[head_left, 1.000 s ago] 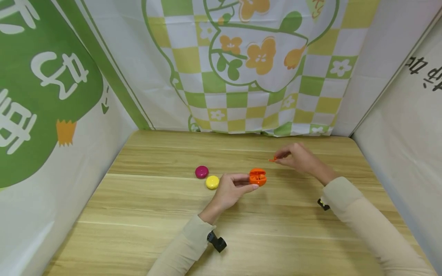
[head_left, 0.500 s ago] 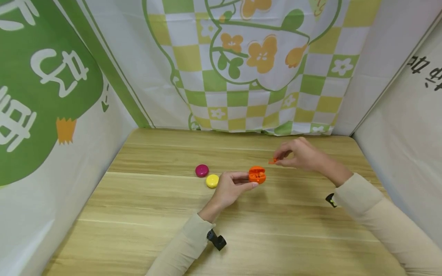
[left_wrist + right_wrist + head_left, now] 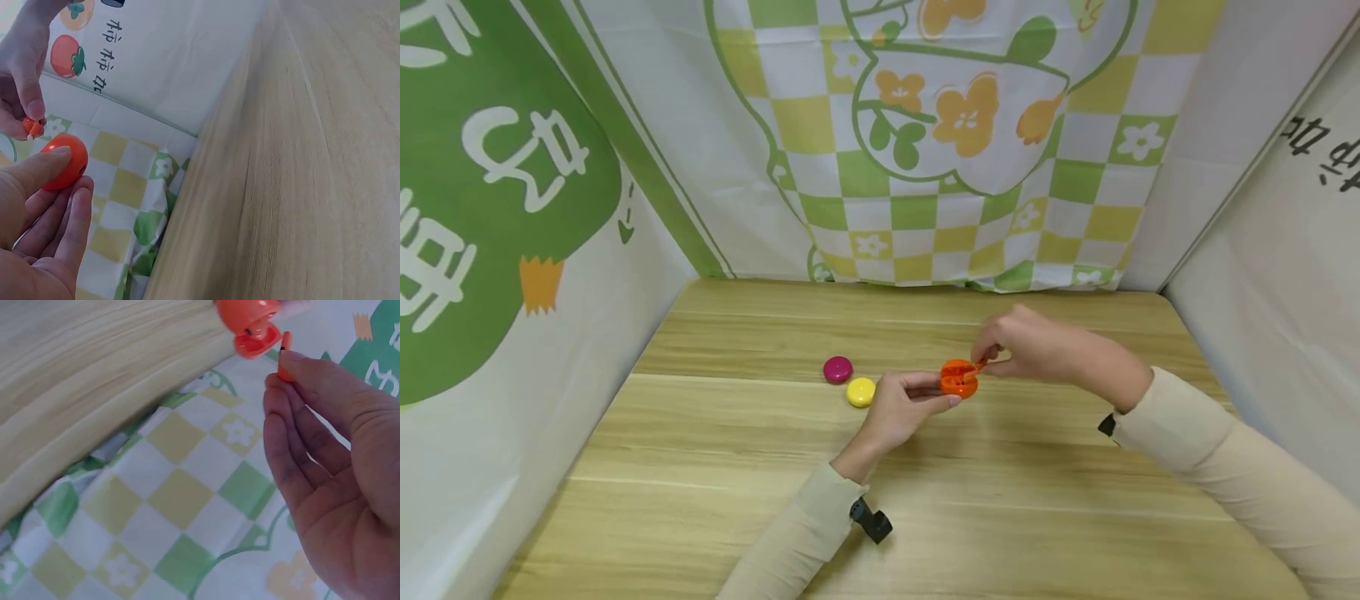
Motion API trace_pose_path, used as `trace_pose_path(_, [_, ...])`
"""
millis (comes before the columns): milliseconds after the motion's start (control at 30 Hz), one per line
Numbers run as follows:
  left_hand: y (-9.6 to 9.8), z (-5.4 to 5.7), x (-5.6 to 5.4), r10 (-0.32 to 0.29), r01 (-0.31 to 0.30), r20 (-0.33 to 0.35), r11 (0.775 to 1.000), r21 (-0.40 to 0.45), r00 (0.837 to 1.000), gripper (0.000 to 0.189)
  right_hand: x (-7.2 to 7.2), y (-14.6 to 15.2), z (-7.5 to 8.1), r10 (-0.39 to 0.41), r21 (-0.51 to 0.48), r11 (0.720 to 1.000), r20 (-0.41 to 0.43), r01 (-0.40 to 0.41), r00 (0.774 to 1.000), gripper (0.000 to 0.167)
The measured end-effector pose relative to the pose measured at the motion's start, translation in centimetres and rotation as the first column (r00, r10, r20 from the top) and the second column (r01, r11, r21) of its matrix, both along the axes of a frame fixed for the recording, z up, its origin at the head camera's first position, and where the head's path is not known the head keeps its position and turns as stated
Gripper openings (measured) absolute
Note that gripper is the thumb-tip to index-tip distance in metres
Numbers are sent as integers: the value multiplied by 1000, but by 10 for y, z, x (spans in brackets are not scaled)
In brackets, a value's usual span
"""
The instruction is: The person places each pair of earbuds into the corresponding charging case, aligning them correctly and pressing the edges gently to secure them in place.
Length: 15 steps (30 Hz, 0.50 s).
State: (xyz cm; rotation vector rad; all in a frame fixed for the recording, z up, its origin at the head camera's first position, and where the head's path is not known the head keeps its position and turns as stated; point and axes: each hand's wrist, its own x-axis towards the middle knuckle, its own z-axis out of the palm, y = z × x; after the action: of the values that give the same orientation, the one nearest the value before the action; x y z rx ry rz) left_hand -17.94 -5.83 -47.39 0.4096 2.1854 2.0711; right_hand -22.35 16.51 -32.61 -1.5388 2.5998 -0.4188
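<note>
My left hand (image 3: 895, 414) grips a round orange earbud case (image 3: 958, 385) between thumb and fingers, its lid raised. An orange piece, likely one earbud, shows inside the case in the head view. Between thumb and index finger, my right hand (image 3: 1030, 346) pinches an orange earbud (image 3: 285, 359), its stem pointing toward the case's opening. A small gap separates earbud and case in the right wrist view. The left wrist view shows the closed back of the case (image 3: 72, 164), with the left thumb on it; its inside is hidden there.
On the wooden table (image 3: 737, 467), a yellow round case (image 3: 861, 392) lies just left of my left hand. A magenta round case (image 3: 838, 369) sits behind it. A checkered cloth (image 3: 917, 217) hangs at the table's far edge, with white printed walls at both sides.
My right hand has moved left and slightly down, bringing the earbud from beside the case to its opening. The left hand and its case have stayed almost still.
</note>
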Motion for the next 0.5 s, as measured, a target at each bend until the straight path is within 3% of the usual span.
trace_pose_path(333, [2,0,1,3,-3,-20,1000,-18,1000,26,9,-25,10,11,176,984,-24,-7,1000,12])
trace_pose_path(500, [2,1,2,-6,5,-39,1000,-29,999,25,12,-39,15,2,279,960,-71,18,997,28])
